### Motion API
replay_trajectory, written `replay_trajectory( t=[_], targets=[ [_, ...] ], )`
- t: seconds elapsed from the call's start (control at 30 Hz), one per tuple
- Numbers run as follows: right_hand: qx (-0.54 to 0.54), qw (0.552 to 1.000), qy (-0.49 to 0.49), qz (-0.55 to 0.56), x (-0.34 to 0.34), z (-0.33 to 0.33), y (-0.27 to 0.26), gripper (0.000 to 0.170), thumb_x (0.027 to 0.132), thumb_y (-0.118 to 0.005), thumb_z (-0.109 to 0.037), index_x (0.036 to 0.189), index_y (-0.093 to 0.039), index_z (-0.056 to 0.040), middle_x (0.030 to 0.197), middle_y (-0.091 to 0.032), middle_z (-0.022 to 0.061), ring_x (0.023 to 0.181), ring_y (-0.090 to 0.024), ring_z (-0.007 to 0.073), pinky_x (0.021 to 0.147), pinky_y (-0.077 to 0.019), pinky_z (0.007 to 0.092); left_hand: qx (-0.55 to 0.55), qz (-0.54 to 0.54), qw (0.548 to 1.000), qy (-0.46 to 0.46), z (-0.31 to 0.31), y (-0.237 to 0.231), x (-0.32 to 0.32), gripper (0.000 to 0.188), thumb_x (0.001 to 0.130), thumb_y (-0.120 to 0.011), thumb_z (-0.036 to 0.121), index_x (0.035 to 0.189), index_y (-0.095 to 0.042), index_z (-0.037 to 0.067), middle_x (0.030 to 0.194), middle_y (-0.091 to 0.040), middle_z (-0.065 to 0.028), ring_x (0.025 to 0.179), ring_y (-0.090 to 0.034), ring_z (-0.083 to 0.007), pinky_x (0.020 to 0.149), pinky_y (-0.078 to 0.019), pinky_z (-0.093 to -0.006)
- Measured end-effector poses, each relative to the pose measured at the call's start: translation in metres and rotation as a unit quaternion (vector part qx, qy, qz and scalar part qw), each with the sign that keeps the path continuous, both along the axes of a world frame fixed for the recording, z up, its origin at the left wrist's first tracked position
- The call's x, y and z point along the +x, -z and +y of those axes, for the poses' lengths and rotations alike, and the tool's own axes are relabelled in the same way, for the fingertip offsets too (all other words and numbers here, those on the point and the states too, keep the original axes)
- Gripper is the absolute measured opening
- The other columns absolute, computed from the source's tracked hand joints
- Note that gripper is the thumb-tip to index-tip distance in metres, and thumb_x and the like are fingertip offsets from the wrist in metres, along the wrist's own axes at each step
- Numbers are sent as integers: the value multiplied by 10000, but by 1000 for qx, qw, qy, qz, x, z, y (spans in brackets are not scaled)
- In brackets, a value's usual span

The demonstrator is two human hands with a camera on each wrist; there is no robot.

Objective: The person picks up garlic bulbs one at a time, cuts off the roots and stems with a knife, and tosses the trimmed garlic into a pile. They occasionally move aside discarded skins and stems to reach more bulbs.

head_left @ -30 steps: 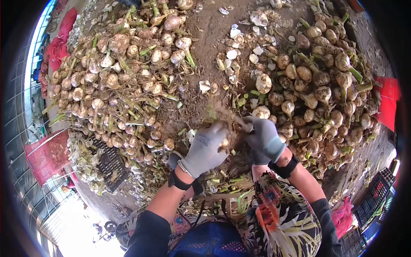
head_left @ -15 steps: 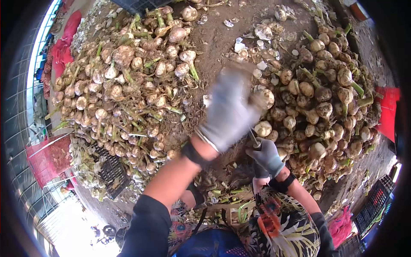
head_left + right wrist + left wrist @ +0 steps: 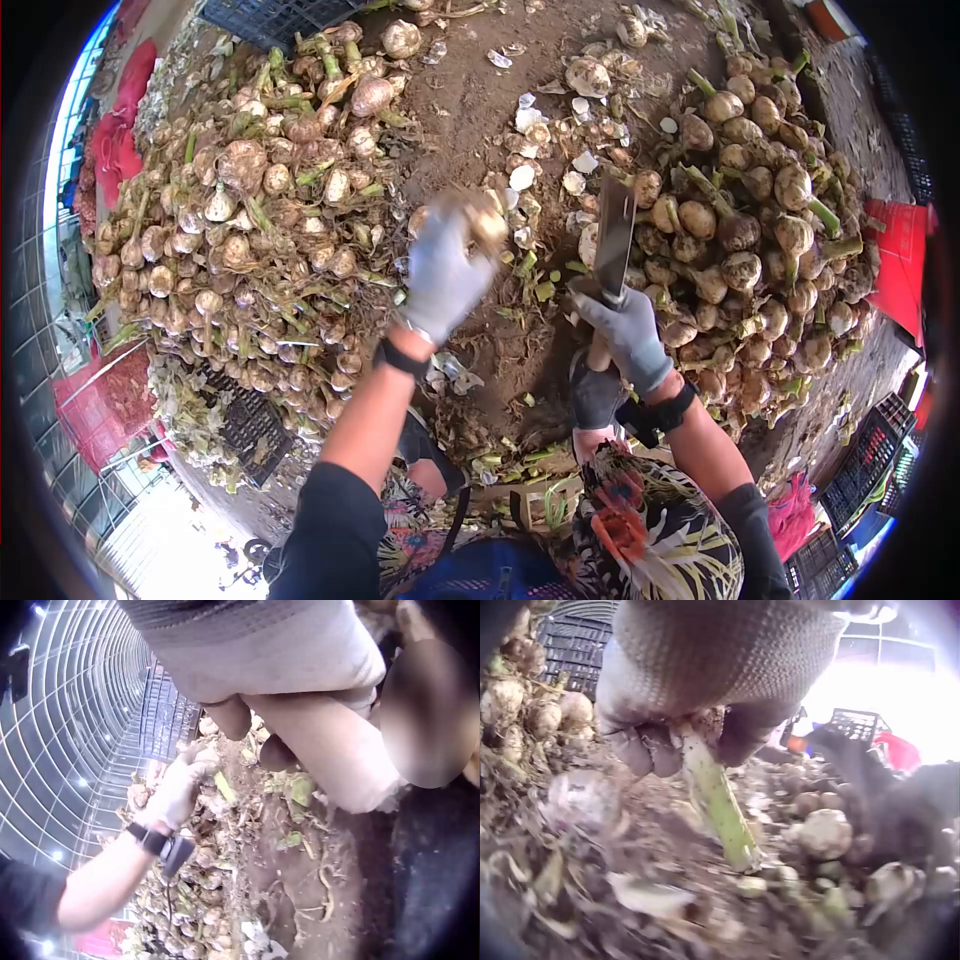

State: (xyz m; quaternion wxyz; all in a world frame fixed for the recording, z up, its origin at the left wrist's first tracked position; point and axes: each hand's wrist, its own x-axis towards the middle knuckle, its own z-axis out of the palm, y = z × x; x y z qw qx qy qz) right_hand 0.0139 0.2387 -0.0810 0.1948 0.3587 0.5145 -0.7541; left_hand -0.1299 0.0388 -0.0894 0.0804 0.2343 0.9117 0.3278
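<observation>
In the head view the left gloved hand [image 3: 447, 280] grips a blurred garlic bulb [image 3: 485, 222] over the bare soil, near the left heap [image 3: 250, 200]. A cut green stem [image 3: 724, 806] sticks out below its curled fingers in the left wrist view. The right gloved hand [image 3: 628, 335] holds a knife by its pale handle [image 3: 599, 352], the broad blade [image 3: 614, 230] pointing away from the body beside the right heap [image 3: 740, 220]. The right wrist view shows the right hand's curled fingers [image 3: 322, 742] close up; the knife cannot be made out there.
A black crate [image 3: 280, 18] stands at the far left, and another [image 3: 250, 425] lies beside the left heap. Peelings and cut pieces [image 3: 522, 178] lie on the soil between the heaps. Red netting [image 3: 118, 150] is at the left, a red bag [image 3: 900, 265] at the right.
The left hand swung forward across the middle, then left, now with a bulb in its grip. The knife blade has come up into view at the right hand. More of the far crate shows.
</observation>
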Motion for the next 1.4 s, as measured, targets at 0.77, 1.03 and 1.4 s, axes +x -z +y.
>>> replay_trajectory(
  t=[0.77, 1.03, 1.4],
  targets=[
    [474, 731, -382, 308, 5, -37, -57, 180, 756, -670, -124, 925, -610, -115, 814, -626, 89, 735, -656, 317, 653, -507, 438, 371, -394, 813, -214, -50, -36, 136, 465, 871, -793, 250, 1241, -601, 45, 1159, -661, -36, 935, -648, -107, 647, -563, -271],
    [494, 742, -351, 288, 5, -40, -43, 152, 748, -657, -100, 892, -615, -124, 779, -626, 94, 714, -660, 323, 639, -515, 436, 354, -481, 774, -211, -59, -35, 130, 503, 813, -846, 293, 1192, -617, 53, 1016, -681, -31, 833, -648, -103, 654, -548, -270],
    [264, 921, -208, 194, 26, -27, 12, 275, 797, -740, -225, 1033, -706, -88, 776, -689, 156, 715, -687, 320, 692, -542, 384, 122, -241, 962, 30, -29, -67, 114, 401, 744, -767, 151, 1112, -637, 59, 1110, -641, -82, 1009, -630, -261, 911, -510, -376]
  ],
)
